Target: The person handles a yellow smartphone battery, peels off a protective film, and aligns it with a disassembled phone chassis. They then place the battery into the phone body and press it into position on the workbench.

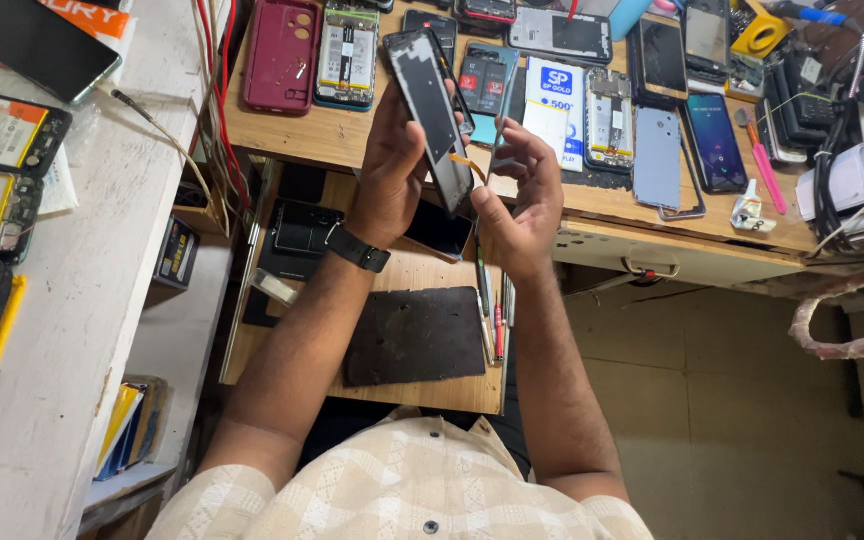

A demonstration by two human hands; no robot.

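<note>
I see my left hand (392,165) wrapped around a dark phone frame (430,105), holding it on edge and tilted, its top end leaning away over the wooden surface (352,140). A black watch (357,248) sits on that wrist. My right hand (522,195) is just beside the frame's lower end, fingers pinched narrow on a thin grey tool (500,150) that stands nearly upright. A small orange ribbon cable (467,163) runs between the frame and the tool's side.

On the surface behind lie a maroon phone case (282,55), an opened phone with its battery showing (347,55), a pale blue back cover (657,155) and a pink-handled tool (767,175). Below my hands, a pull-out wooden shelf (422,395) carries a dark mat (414,335) and a few slim tools along its right edge.
</note>
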